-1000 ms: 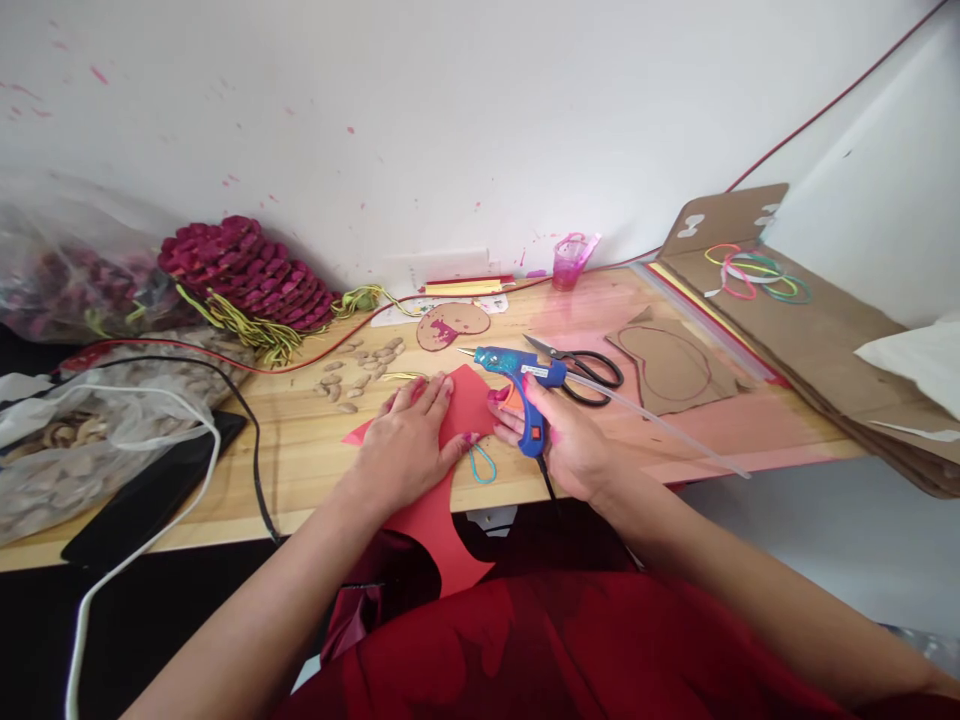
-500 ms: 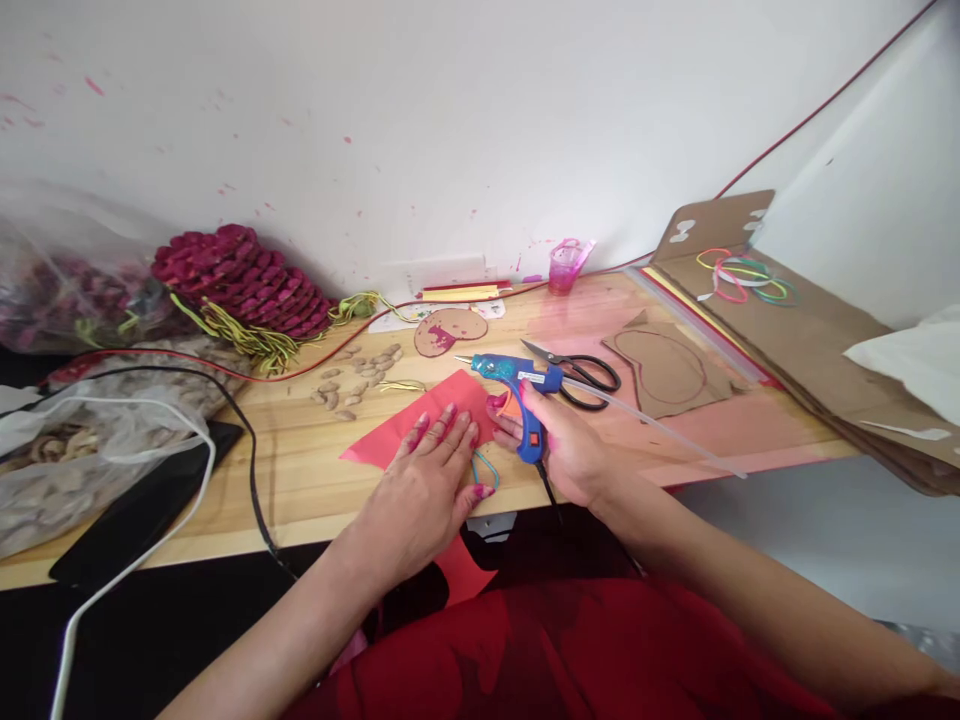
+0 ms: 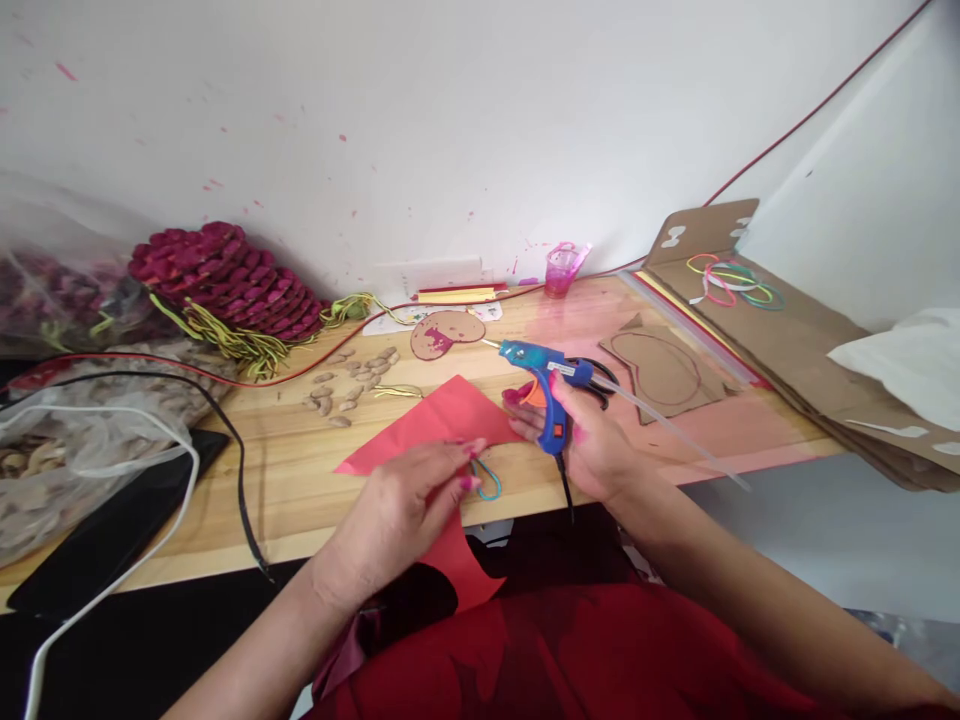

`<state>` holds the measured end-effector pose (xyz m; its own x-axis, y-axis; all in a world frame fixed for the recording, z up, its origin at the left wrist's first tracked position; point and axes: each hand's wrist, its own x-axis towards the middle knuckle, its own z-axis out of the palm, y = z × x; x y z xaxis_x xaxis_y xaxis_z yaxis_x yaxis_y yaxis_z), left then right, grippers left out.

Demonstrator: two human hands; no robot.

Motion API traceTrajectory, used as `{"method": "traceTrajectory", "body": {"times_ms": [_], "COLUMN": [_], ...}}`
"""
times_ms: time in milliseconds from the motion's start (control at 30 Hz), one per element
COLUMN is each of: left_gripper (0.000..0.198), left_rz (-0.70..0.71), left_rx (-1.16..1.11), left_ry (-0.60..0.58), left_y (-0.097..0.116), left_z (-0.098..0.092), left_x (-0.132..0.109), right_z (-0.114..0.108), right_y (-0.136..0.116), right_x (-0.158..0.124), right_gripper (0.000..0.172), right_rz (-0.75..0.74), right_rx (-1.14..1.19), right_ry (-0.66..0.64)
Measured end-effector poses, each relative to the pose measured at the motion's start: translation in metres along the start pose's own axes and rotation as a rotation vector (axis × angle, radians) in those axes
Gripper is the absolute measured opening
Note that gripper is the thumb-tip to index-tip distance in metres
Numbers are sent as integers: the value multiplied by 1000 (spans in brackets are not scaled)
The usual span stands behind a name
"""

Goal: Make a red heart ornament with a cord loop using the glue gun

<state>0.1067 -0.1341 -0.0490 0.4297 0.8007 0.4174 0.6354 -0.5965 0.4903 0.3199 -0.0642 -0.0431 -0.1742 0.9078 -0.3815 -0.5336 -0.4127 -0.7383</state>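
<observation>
My right hand grips a blue hot glue gun with an orange trigger. A long clear glue stick sticks out of its back, and its nozzle points left over the table. My left hand is bent over a red sheet of paper, thumb and fingers pinched at the end of a teal cord loop. The sheet's lower part hangs past the table edge. Behind the glue gun, black-handled scissors are partly hidden. A paint-stained cardboard cutout lies beyond the nozzle.
Shells lie loose left of the paper. A magenta scaly piece and plastic bags stand at left. A pink cup is by the wall. Marked cardboard and a cardboard box lie right. Cables cross the left side.
My left hand has lifted from lying flat on the red paper and drawn back to the teal cord, fingers now pinched. My right hand has moved the glue gun slightly right.
</observation>
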Motion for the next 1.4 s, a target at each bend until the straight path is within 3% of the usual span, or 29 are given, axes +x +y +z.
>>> {"method": "traceTrajectory", "body": {"times_ms": [100, 267, 433, 500, 600, 667, 767, 1033, 1400], "left_gripper": [22, 23, 61, 67, 48, 32, 22, 21, 24], "left_rz": [-34, -8, -43, -29, -6, -27, -52, -25, -45], "left_rx": [118, 249, 455, 481, 454, 424, 367, 311, 294], "left_ry": [23, -28, -192, -233, -252, -225, -123, 59, 68], "left_y": [-18, -36, -35, -35, -36, -36, -36, -37, -39], "left_z": [-4, -3, -7, -8, -9, -9, -8, 1, 6], "left_x": [7, 20, 43, 51, 56, 53, 40, 8, 4], "right_z": [-4, -5, 1, 4, 7, 7, 3, 3, 28], "right_y": [-9, -19, -22, -22, -21, -24, -32, -40, -43], "right_x": [3, 7, 6, 5, 3, 2, 3, 10, 17], "right_gripper": [22, 33, 35, 35, 37, 39, 31, 32, 40], "right_rz": [-53, 67, 78, 84, 116, 136, 67, -99, -345], "right_rx": [-87, -178, -170, -154, -163, -215, -372, -1109, -1589], "right_ry": [2, -37, -106, -155, -245, -283, -289, -287, -232]}}
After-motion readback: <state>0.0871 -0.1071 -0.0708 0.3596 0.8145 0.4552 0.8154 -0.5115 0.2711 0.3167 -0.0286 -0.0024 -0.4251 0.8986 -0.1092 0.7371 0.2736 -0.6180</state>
